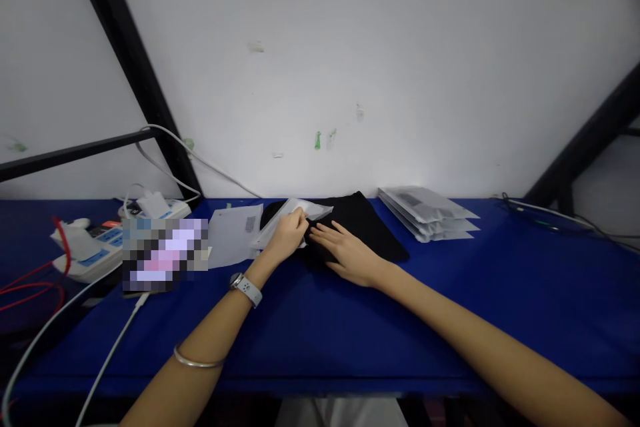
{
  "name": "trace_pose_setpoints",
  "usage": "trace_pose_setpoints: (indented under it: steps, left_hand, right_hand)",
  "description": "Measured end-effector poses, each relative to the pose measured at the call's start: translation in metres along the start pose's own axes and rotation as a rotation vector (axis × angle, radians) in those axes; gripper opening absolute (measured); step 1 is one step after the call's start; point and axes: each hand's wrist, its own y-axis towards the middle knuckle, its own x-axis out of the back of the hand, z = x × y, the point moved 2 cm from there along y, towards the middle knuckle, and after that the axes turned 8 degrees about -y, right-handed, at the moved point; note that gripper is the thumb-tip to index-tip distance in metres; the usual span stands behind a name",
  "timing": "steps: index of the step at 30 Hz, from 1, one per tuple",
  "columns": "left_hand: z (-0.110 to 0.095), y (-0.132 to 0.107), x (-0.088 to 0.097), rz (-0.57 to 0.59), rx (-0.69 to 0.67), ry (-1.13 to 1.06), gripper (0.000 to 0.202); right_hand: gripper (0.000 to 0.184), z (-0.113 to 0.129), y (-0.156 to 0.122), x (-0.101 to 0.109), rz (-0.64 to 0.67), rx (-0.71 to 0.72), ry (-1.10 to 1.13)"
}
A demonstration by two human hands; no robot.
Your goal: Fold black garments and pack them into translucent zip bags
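Pinching a clear plastic bag (313, 211) with the left grip (285, 237), pressing the open right grip (349, 255) on black cloth (363, 223) at 12 o'clock, risking slippage on slick film.

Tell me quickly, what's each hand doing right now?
Left hand: closed, fingers pinching a clear plastic bag.
Right hand: open, lying flat on folded black cloth.
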Motion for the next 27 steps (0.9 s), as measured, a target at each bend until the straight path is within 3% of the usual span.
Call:
trace_pose_setpoints:
  steps: [2,5,9,12,15,17,22,27]
  left_hand:
    - [-0.005,-0.003,-0.003,0.074,-0.04,-0.019,0.017]
    - [-0.012,-0.006,-0.008,0.126,-0.086,-0.001,0.018]
    - [-0.018,-0.006,-0.01,0.126,-0.124,-0.04,0.018]
    - [-0.02,-0.006,-0.013,0.096,-0.16,-0.03,0.018]
    - [-0.019,-0.007,-0.019,0.056,-0.188,0.015,0.019]
    - [-0.016,-0.007,-0.024,0.047,-0.19,0.019,0.019]
    - [-0.007,-0.004,-0.024,-0.022,-0.097,-0.097,0.018]
    - [-0.012,-0.005,-0.017,-0.01,-0.081,-0.154,0.018]
  right_hand:
    - [0.057,-0.007,0.006,0.002,0.017,0.081,0.026]
    - [0.046,-0.023,0.02,-0.001,0.009,0.076,0.043]
    - [0.036,-0.039,0.037,-0.01,-0.031,-0.14,-0.063]
    - [0.042,-0.038,0.039,-0.015,-0.088,-0.336,-0.162]
    - [0.05,-0.031,0.034,-0.017,-0.14,-0.442,-0.223]
    - [0.047,-0.028,0.032,-0.017,-0.128,-0.407,-0.222]
    - [0.029,-0.016,0.033,-0.005,-0.025,-0.064,0.005]
    - [0.024,-0.015,0.036,0.004,0.038,-0.026,0.279]
